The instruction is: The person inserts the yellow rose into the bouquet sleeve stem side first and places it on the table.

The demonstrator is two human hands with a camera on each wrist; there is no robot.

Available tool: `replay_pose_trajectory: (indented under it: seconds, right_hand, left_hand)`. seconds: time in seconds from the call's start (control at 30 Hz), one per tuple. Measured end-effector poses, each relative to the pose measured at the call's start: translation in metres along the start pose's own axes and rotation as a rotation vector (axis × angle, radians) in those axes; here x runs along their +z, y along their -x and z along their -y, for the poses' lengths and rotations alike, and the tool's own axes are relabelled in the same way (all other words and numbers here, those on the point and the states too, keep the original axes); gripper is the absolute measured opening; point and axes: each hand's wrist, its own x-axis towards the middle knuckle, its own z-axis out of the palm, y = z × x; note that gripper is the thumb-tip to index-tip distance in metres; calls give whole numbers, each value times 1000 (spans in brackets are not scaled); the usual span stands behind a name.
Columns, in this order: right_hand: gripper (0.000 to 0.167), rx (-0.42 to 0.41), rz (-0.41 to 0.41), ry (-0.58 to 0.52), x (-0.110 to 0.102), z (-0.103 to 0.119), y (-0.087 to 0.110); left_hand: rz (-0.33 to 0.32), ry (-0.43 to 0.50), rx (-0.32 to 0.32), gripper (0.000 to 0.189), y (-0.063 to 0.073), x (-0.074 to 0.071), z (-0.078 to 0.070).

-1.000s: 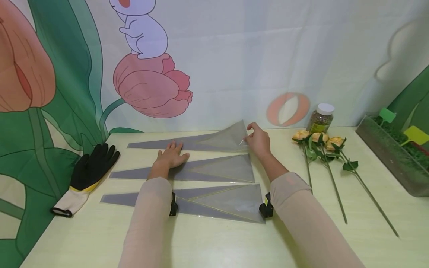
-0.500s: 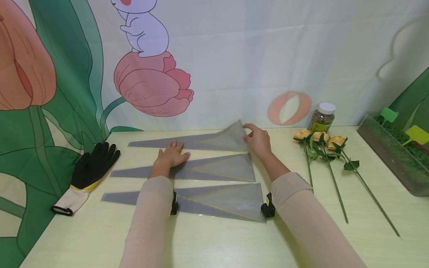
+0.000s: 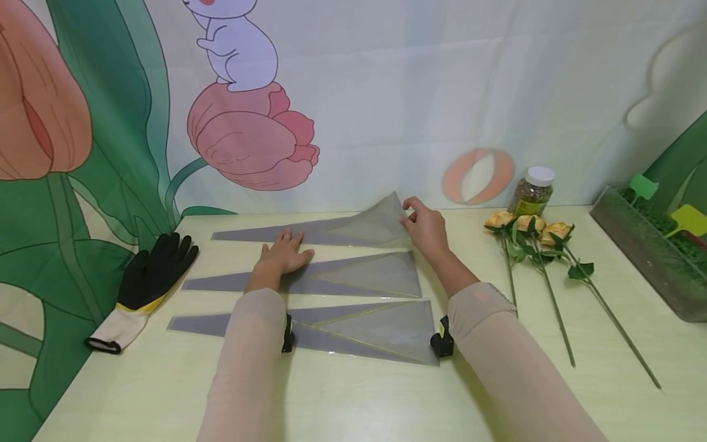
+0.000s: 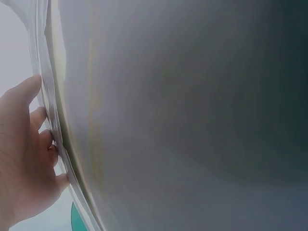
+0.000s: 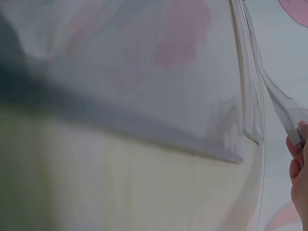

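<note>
Three grey, tapering flower sleeves of see-through plastic lie one behind another, wide ends to the right. My left hand (image 3: 280,255) presses with spread, fairly straight fingers on the middle of the farthest sleeve (image 3: 367,224). At that sleeve's wide end, my right hand (image 3: 428,232) pinches the edge, and the far corner stands raised off the table. In the right wrist view, the fingers (image 5: 295,169) hold the sleeve's lifted end. The middle sleeve (image 3: 381,273) and the nearest sleeve (image 3: 381,331) lie flat, the nearest partly hidden by the left forearm.
A black-palmed work glove (image 3: 151,276) lies at the left. On the right are three yellow artificial roses (image 3: 530,224), a white-lidded jar (image 3: 531,191) and a clear planter box (image 3: 646,264) with green grass. A printed curtain (image 3: 375,110) hangs behind the table (image 3: 353,405).
The raised corner of the farthest sleeve has moved left and slightly up. The right hand's fingers have shifted along its edge; the left hand has stayed in place.
</note>
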Motion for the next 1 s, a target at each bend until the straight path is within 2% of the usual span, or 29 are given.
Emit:
replay_pose_trajectory:
  seconds: [0.23,0.47,0.77,1.0]
  right_hand:
    - [22,-21,33,-18,1,0,-1]
    - [12,-16,1,31,2,2,-2]
    - [12,66,39,105,4,10,-1]
    - [15,231,31,-42,5,17,0]
  left_hand:
    - [-5,-1,-1,67,0,-1,0]
    - [3,-8,-5,67,-2,0,2]
    - [6,-11,-8,67,-2,1,5]
    - [2,-9,-2,67,1,-2,1]
